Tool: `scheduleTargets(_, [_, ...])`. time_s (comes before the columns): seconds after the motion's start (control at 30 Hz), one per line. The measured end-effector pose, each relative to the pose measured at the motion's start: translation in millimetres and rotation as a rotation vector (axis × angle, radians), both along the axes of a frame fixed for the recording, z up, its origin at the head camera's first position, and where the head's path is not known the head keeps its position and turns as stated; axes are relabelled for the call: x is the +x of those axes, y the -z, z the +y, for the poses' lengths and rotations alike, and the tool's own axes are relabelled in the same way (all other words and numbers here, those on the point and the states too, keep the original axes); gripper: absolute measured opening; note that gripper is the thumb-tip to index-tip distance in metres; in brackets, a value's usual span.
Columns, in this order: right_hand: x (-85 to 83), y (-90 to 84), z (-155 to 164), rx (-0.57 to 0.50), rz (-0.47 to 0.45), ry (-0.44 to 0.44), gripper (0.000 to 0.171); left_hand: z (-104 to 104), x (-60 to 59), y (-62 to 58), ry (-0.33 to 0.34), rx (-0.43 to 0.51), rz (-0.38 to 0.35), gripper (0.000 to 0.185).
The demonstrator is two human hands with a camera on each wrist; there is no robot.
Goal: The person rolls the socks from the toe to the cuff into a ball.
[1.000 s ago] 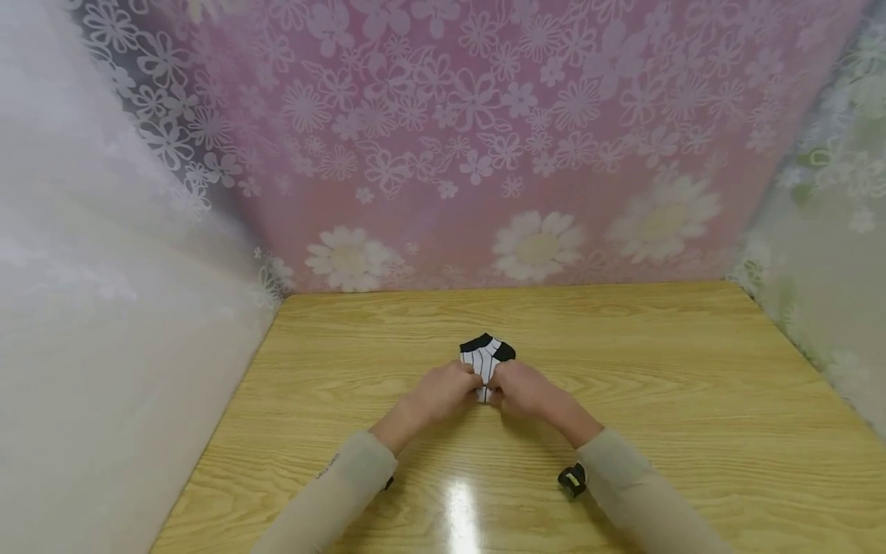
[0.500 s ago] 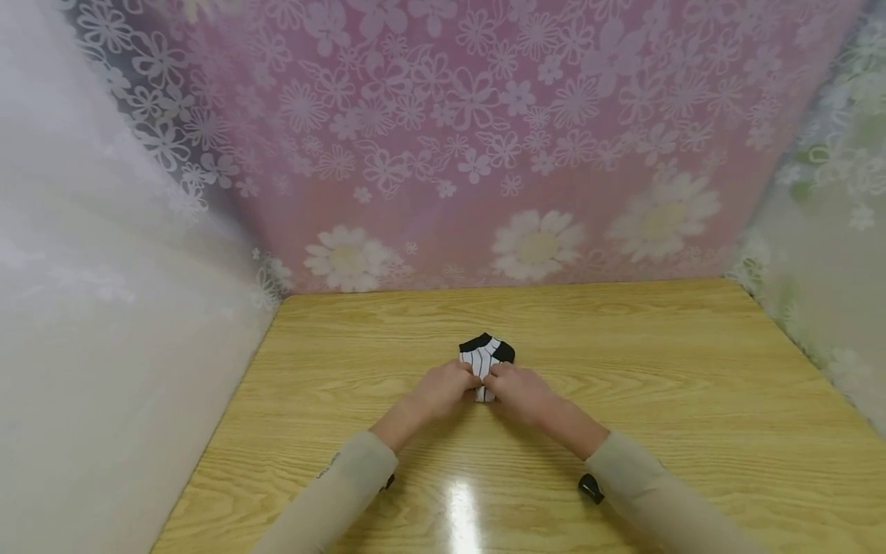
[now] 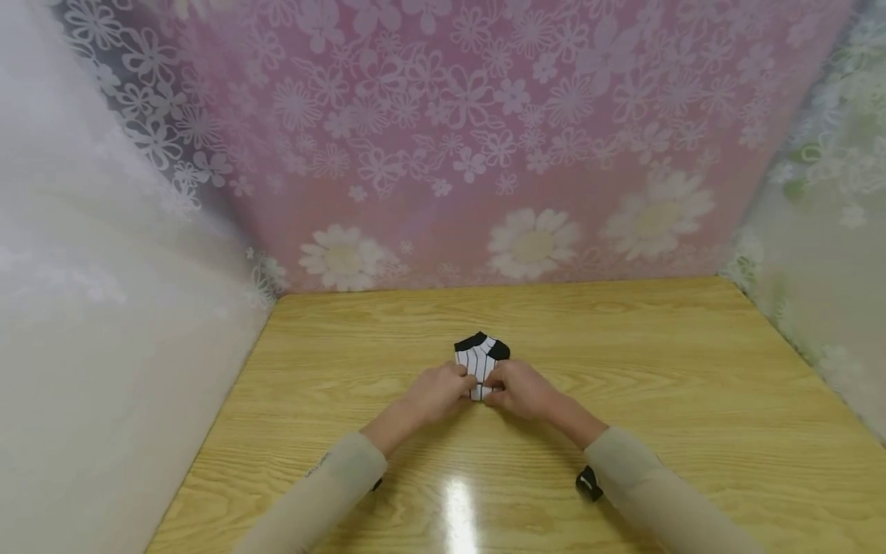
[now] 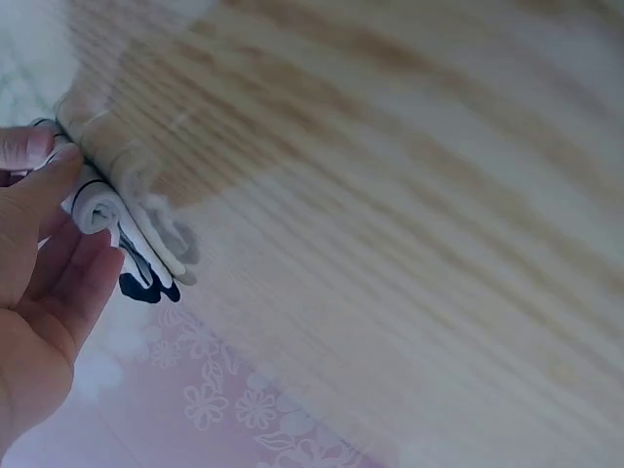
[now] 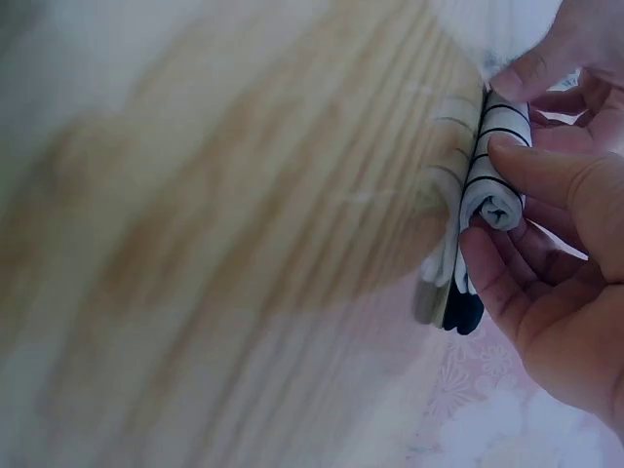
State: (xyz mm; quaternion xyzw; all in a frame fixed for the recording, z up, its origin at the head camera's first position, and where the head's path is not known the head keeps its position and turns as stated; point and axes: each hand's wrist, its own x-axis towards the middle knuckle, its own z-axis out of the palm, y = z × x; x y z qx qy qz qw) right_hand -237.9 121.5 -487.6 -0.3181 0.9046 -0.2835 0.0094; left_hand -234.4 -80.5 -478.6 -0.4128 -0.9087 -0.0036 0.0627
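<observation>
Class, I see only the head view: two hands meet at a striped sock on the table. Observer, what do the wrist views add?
Observer: In the right wrist view the near end of the sock is rolled into a tight tube, with a spiral at its end.
Operator: How does the right hand hold it?
Observer: The right hand has its thumb on top of the roll and its fingers curled under.
Operator: And the left?
Observer: The left hand pinches the other end of the roll, thumb on top; the black toe hangs unrolled past it.
</observation>
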Motion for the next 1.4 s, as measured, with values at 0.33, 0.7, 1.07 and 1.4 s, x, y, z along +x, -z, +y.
scheduleTargets(0.33, [-9.3, -3.7, 2, -0.079, -0.193, 0.014, 0.003, -1, -2.6, 7.1, -0.006, 0.054, -0.044, 0.012])
scheduleTargets(0.7, [-6.6, -7.4, -1, -0.034, -0.203, 0.038, 0.006, 0, -7.3, 0.4, 0.023, -0.017, -0.094, 0.012])
scheduleTargets(1.07, [22.1, -2.7, -2, 0.403, 0.557, -0.074, 0.018, 1, -10.4, -5.8, -0.008, 0.040, -0.187, 0.019])
scheduleTargets(1.4, [18.0, -5.1, -1, 0.428, 0.482, -0.131, 0.010, 1, -5.6, -1.1, -0.023, 0.079, -0.097, 0.010])
